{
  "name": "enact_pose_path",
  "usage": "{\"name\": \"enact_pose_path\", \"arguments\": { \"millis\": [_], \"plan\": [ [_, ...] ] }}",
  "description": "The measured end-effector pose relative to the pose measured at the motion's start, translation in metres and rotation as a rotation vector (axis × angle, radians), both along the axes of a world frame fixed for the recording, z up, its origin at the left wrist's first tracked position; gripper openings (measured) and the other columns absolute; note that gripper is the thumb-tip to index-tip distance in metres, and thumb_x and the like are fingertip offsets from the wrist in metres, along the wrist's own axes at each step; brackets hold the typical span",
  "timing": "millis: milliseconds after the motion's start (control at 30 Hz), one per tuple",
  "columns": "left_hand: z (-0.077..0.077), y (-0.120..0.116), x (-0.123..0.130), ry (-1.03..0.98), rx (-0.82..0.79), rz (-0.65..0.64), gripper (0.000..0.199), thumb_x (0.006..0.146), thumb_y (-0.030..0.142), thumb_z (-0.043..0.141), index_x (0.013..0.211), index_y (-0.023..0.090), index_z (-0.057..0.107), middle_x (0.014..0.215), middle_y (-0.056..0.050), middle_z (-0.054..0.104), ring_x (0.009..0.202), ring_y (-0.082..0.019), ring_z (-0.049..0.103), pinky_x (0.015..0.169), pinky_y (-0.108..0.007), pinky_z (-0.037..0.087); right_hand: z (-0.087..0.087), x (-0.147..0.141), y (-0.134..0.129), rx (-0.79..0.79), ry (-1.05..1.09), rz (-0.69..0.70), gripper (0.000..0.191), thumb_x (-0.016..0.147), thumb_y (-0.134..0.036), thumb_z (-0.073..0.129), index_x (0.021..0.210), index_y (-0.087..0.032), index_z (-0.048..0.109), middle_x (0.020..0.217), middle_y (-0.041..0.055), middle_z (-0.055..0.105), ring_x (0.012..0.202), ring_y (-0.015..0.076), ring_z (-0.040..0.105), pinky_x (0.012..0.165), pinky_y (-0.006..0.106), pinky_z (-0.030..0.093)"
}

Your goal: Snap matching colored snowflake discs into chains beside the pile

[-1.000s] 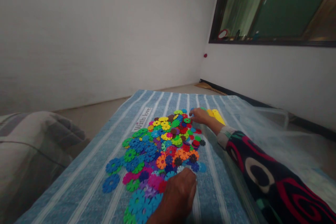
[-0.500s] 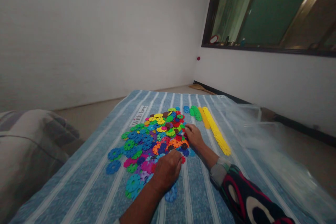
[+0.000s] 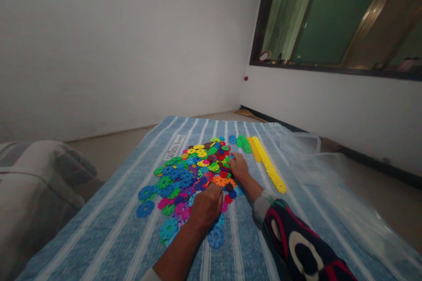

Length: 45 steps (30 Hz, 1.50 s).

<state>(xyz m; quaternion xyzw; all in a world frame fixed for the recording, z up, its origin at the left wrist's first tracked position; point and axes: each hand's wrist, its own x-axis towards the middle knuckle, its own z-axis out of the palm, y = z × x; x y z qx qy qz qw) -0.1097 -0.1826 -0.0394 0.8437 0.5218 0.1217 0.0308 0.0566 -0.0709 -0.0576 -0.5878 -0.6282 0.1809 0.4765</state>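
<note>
Apparently — both hands (image 3: 207, 203) at discs (image 3: 185, 177)

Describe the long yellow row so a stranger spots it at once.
On the striped cloth, find the heap of colourful notched discs. To its right lies the yellow row, longer and brighter than the orange-yellow row beside it.

The tablecloth (image 3: 125, 193) is blue with white stripes; the discs (image 3: 184, 178) mix blue, green, yellow, orange, red, pink and purple. One long row (image 3: 270, 167) is yellow, the shorter row (image 3: 253, 149) orange-yellow. The sleeve (image 3: 296, 241) looks navy, with red curves and cream rings, though blur softens its pattern
</note>
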Motion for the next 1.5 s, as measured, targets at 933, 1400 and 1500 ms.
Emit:
{"name": "enact_pose_path", "arguments": {
  "millis": [933, 1400, 1500],
  "plan": [
    [0.001, 0.008, -0.008, -0.108, 0.178, 0.153, 0.028, 0.095, 0.024, 0.036, 0.089, 0.018, 0.062, 0.088, -0.010, 0.069, 0.077, -0.022, 0.065, 0.064, -0.030, 0.044, -0.014, -0.032, -0.093, 0.062, 0.007, 0.356, 0.028, 0.089, -0.016, 0.050, 0.105, -0.020, 0.073, 0.137, 0.0118, 0.055, 0.131, 0.0223, 0.047, 0.114, 0.042, 0.032],
    [0.010, 0.004, -0.005, -0.090, 0.223, -0.050, 0.014, 0.089, 0.018, 0.050, 0.087, 0.017, 0.064, 0.089, -0.009, 0.069, 0.090, -0.025, 0.058, 0.079, -0.035, 0.043, -0.002, -0.010, -0.108, 0.071, 0.115, 0.362, 0.027, 0.082, -0.015, 0.045, 0.088, -0.020, 0.071, 0.095, 0.0054, 0.069, 0.096, 0.0186, 0.062, 0.092, 0.031, 0.047],
    [0.011, 0.003, -0.004, -0.054, 0.187, -0.026, 0.015, 0.090, 0.022, 0.050, 0.089, 0.018, 0.064, 0.091, -0.010, 0.068, 0.091, -0.026, 0.058, 0.076, -0.036, 0.042, -0.001, -0.006, -0.111, 0.026, 0.166, 0.375, 0.027, 0.081, -0.016, 0.046, 0.089, -0.021, 0.071, 0.095, 0.0036, 0.071, 0.094, 0.0182, 0.064, 0.090, 0.031, 0.048]
  ]
}}
